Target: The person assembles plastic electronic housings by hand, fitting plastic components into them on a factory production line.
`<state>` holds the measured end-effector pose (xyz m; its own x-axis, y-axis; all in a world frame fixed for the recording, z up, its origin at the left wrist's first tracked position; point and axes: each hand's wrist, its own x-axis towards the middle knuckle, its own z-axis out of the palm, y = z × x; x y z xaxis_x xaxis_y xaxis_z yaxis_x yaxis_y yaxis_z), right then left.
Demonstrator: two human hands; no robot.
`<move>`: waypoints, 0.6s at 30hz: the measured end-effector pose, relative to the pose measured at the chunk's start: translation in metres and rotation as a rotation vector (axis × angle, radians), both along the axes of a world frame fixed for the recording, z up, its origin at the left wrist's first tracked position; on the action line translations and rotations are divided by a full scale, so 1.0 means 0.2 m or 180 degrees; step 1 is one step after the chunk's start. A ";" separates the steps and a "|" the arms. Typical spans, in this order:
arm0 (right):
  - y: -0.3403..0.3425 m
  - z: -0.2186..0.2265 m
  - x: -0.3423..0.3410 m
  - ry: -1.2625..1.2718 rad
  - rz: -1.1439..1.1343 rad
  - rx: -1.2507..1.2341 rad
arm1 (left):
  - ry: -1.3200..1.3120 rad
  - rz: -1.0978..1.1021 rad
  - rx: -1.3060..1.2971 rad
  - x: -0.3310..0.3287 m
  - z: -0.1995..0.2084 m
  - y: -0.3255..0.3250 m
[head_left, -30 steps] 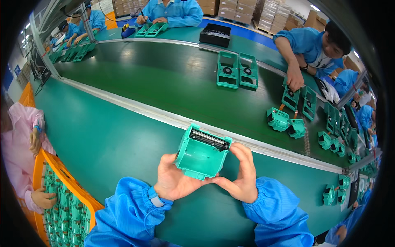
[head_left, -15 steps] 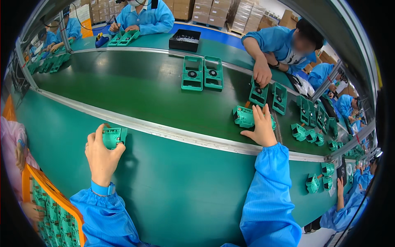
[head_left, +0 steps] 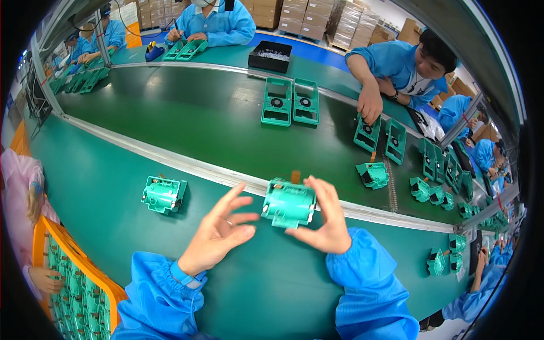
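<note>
My right hand (head_left: 327, 218) grips a teal plastic housing (head_left: 288, 203) just above the green worktable, near the metal rail of the conveyor. My left hand (head_left: 219, 230) is beside it with fingers spread, fingertips close to the housing's left side and holding nothing. A second teal housing (head_left: 164, 194) lies on the worktable to the left, apart from both hands.
The dark conveyor belt (head_left: 187, 119) carries teal frames (head_left: 290, 102) and a teal part (head_left: 373, 174). A person across the belt handles upright frames (head_left: 378, 135). An orange tray (head_left: 73, 283) of green boards sits lower left. Several teal parts (head_left: 442, 187) lie at right.
My left hand set one housing down on the table at left and came back open. My right hand brought another housing from the belt to the middle.
</note>
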<state>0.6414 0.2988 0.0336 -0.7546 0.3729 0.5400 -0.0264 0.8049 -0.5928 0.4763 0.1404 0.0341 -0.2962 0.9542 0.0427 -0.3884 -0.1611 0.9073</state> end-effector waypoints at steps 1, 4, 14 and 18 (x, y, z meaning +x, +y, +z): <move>-0.04 -0.01 0.00 0.0116 0.0138 -0.0027 | -0.0008 0.0010 -0.0020 0.01 0.00 0.00; -0.12 -0.01 -0.01 0.0185 0.0339 -0.0237 | -0.0610 -0.0569 0.0108 0.02 -0.02 0.00; -0.14 -0.05 0.00 0.0571 0.1460 -0.4871 | -0.0555 -0.0201 0.0562 0.04 -0.06 -0.01; -0.15 -0.06 0.01 0.0811 0.1860 -0.5243 | -0.0589 -0.0256 0.0573 0.06 -0.06 0.00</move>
